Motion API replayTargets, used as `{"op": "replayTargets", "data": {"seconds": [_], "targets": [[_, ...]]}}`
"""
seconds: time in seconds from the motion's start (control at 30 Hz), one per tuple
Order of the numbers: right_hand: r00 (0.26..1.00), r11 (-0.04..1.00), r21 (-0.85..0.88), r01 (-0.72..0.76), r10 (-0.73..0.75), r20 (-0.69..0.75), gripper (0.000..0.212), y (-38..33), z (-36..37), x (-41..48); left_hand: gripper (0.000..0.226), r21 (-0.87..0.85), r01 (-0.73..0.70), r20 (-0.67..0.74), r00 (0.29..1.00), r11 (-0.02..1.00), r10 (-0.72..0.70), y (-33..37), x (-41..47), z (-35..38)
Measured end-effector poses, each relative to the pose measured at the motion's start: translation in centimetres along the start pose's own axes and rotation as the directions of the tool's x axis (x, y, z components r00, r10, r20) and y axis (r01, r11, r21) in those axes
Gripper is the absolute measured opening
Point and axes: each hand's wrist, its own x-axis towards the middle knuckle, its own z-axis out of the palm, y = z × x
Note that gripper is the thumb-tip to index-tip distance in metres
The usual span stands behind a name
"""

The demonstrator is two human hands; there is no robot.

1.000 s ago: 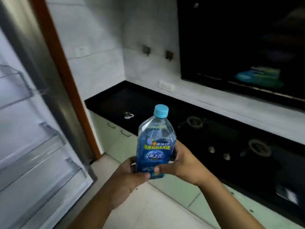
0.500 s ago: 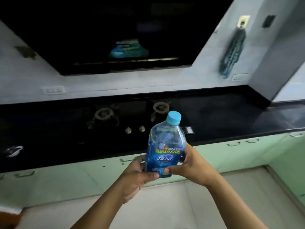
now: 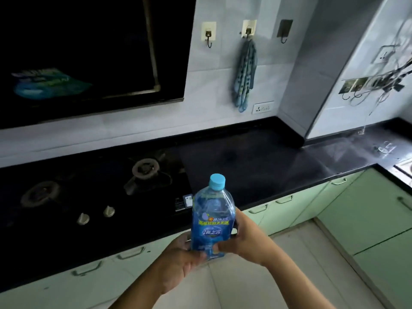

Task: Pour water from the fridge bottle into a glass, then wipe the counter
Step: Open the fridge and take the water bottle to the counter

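Near glossy counter [image 3: 256,157], left hand [image 3: 178,262], right hand [image 3: 247,239] clasp plastic bottle [image 3: 211,219].

On the far right counter [image 3: 323,157], a small blurred clear shape, perhaps the glass [image 3: 385,149].

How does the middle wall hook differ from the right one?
The middle wall hook has a cream backing plate; the right wall hook has a dark one. The middle hook carries a blue patterned cloth; the right hook is empty. Both are fixed on the white wall.
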Motion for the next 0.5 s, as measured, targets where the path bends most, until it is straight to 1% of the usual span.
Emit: {"op": "replayTargets", "data": {"seconds": [0.07, 0.13, 0.23, 0.3, 0.4, 0.5], "targets": [[1.0, 1.0, 0.005, -0.013, 0.013, -0.008, 0.072, 1.0, -1.5, 1.6, 0.072, 0.003, 0.012, 0.045, 0.999, 1.0, -0.013, 0.6, 2.6, 0.4], [0.999, 0.999, 0.021, -0.03, 0.031, -0.02, 0.072, 2.0, -2.8, 3.3, 0.068, 0.006, 0.03, 0.059, 0.998, 1.0, -0.03, 1.4, 5.3, 0.5], [0.997, 0.998, 0.014, -0.056, 0.057, -0.052, 0.072, 3.4, -4.7, 6.0, 0.07, 0.02, 0.057, 0.098, 0.994, 0.998, -0.058, 2.7, 9.6, 0.5], [0.992, 0.995, 0.01, -0.095, 0.096, -0.085, 0.075, 4.3, -6.2, 7.9, 0.072, 0.059, 0.083, 0.143, 0.986, 0.995, -0.091, 3.7, 12.8, 0.5], [0.982, 0.99, 0.012, -0.139, 0.14, -0.125, 0.076, 5.2, -8.5, 9.9, 0.07, 0.121, 0.145, 0.172, 0.971, 0.982, -0.165, 4.8, 17.5, 0.7], [0.967, 0.984, 0.041, -0.174, 0.178, -0.18, 0.075, 6.7, -10.8, 11.6, 0.068, 0.22, 0.19, 0.205, 0.95, 0.957, -0.236, 6.0, 22.0, 1.3]]}}
